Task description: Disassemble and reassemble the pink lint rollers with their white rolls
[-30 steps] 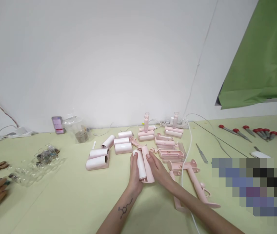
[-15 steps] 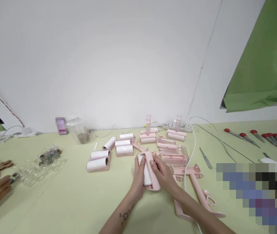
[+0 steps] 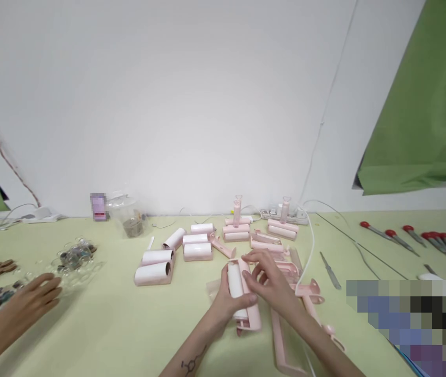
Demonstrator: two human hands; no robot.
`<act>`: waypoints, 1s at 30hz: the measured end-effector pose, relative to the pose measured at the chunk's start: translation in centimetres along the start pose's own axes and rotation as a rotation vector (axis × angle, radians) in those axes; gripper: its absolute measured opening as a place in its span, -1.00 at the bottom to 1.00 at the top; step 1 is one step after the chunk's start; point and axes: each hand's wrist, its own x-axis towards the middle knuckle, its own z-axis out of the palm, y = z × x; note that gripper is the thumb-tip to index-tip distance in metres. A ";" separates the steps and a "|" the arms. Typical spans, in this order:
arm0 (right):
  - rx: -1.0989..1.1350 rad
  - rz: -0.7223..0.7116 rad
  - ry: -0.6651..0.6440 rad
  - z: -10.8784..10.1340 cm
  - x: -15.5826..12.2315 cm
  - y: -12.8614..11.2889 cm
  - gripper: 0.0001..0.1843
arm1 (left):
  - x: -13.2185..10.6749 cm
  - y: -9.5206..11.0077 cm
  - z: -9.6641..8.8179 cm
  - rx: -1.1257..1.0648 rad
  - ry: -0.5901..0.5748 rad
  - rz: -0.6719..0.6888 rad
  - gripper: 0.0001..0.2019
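Head view down onto a pale green table point(image 3: 109, 324). Near the middle, toward the near edge: a white lint roll point(image 3: 234, 285) seated in a pink shell point(image 3: 252, 313), held between two hands; resting on the table or raised just off it, cannot tell.

Long axis of roll and shell running far to near, not quite straight: far end tipped a little left, near end a little right. Shell along the roll's right flank and reaching past it at the near end.

Left hand point(image 3: 226, 305) closed around the roll from the left, thumb point(image 3: 247, 299) laid across the white surface about halfway along, other fingers hidden underneath. Right hand point(image 3: 277, 285) on the right side, fingers point(image 3: 255, 257) loosely bent and slightly spread, tips at the far end of the shell; pinching or only touching, cannot tell. Roll therefore under the left thumb, and left of and nearer than the right fingertips.

Left of the hands: loose white rolls point(image 3: 153, 272) lying on their sides. Farther back: two assembled rollers point(image 3: 237, 222) with handles upright. Just right of the hands: pink handles point(image 3: 311, 293) and a white cable point(image 3: 310, 243). Far right: red-handled screwdrivers point(image 3: 407, 235). At the left edge: another person's hand point(image 3: 30, 301), palm down, near a cluster of clear vials point(image 3: 76, 256).
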 end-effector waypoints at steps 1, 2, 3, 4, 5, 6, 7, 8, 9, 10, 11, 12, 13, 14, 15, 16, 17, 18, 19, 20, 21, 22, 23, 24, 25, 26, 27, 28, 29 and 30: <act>0.017 0.004 -0.050 -0.9 0.1 0.0 -0.78 | -0.1 0.1 -0.2 0.077 -0.007 0.035 -0.20; 0.009 0.008 -0.116 -1.9 0.2 0.0 -0.74 | -0.4 0.0 -0.4 0.165 -0.022 0.052 -0.14; -0.028 0.009 -0.191 -2.8 0.2 -0.1 -0.68 | -0.6 0.0 -0.7 0.272 -0.033 0.048 -0.08; -0.093 -0.002 -0.268 -3.6 0.1 -0.3 -0.61 | -1.0 -0.1 -0.9 0.401 -0.018 0.038 -0.05; -0.182 -0.029 -0.335 -4.2 -0.1 -0.5 -0.55 | -1.4 -0.2 -1.1 0.529 -0.012 0.025 -0.06; -0.289 -0.072 -0.390 -4.5 -0.3 -0.8 -0.52 | -1.9 -0.2 -1.2 0.641 -0.021 0.018 -0.08; -0.406 -0.125 -0.440 -4.5 -0.6 -1.2 -0.52 | -2.4 -0.2 -1.3 0.736 -0.042 0.016 -0.11; -0.527 -0.177 -0.489 -4.3 -0.9 -1.6 -0.56 | -2.8 -0.2 -1.3 0.811 -0.070 0.013 -0.13; -0.640 -0.227 -0.535 -3.9 -1.1 -1.9 -0.62 | -3.3 -0.1 -1.3 0.866 -0.096 0.006 -0.15; -0.732 -0.273 -0.577 -3.4 -1.4 -2.2 -0.67 | -3.7 0.0 -1.3 0.906 -0.115 -0.008 -0.16; -0.801 -0.313 -0.607 -2.9 -1.6 -2.4 -0.71 | -4.0 0.1 -1.2 0.929 -0.128 -0.025 -0.15; -0.845 -0.346 -0.623 -2.4 -1.8 -2.5 -0.74 | -4.2 0.2 -1.1 0.937 -0.135 -0.036 -0.14; -0.867 -0.373 -0.621 -2.0 -2.0 -2.5 -0.78 | -4.4 0.3 -1.1 0.932 -0.146 -0.037 -0.14; -0.873 -0.393 -0.612 -1.6 -2.2 -2.5 -0.80 | -4.5 0.3 -1.1 0.917 -0.162 -0.027 -0.14; -0.873 -0.407 -0.602 -1.4 -2.4 -2.4 -0.81 | -4.6 0.3 -1.1 0.902 -0.182 -0.010 -0.14; -0.873 -0.417 -0.596 -1.3 -2.6 -2.3 -0.81 | -4.7 0.3 -1.2 0.898 -0.202 0.005 -0.14; -0.877 -0.428 -0.598 -1.2 -2.8 -2.2 -0.82 | -4.8 0.3 -1.4 0.911 -0.222 0.017 -0.13; -0.884 -0.436 -0.604 -1.2 -3.0 -2.1 -0.82 | -4.8 0.3 -1.5 0.938 -0.239 0.021 -0.11; -0.895 -0.441 -0.614 -1.2 -3.2 -2.0 -0.82 | -4.9 0.4 -1.7 0.970 -0.250 0.020 -0.08; -0.902 -0.441 -0.627 -1.3 -3.3 -2.0 -0.81 | -5.0 0.5 -1.8 1.000 -0.260 0.016 -0.07; -0.900 -0.436 -0.641 -1.3 -3.4 -2.1 -0.81 | -5.1 0.6 -1.9 1.023 -0.270 0.010 -0.08; -0.887 -0.427 -0.658 -1.3 -3.3 -2.2 -0.81 | -5.2 0.7 -2.0 1.033 -0.281 0.004 -0.09; -0.865 -0.411 -0.673 -1.4 -3.2 -2.3 -0.80 | -5.3 0.7 -2.0 1.033 -0.290 -0.002 -0.11; -0.839 -0.391 -0.688 -1.4 -2.9 -2.5 -0.81 | -5.3 0.7 -2.0 1.028 -0.294 -0.007 -0.12; -0.814 -0.372 -0.703 -1.4 -2.6 -2.7 -0.82 | -5.3 0.7 -1.9 1.018 -0.294 -0.008 -0.11; -0.791 -0.356 -0.718 -1.5 -2.2 -2.9 -0.83 | -5.3 0.6 -1.9 1.003 -0.290 -0.005 -0.10; -0.771 -0.342 -0.735 -1.5 -1.9 -3.1 -0.85 | -5.2 0.5 -1.9 0.984 -0.286 0.000 -0.08; -0.754 -0.334 -0.751 -1.6 -1.5 -3.3 -0.85 | -5.2 0.3 -1.9 0.964 -0.285 0.006 -0.06; -0.741 -0.329 -0.767 -1.8 -1.2 -3.4 -0.85 | -5.1 0.2 -1.9 0.946 -0.287 0.013 -0.05; -0.730 -0.326 -0.780 -1.9 -1.0 -3.6 -0.85 | -5.1 0.1 -1.9 0.929 -0.296 0.017 -0.03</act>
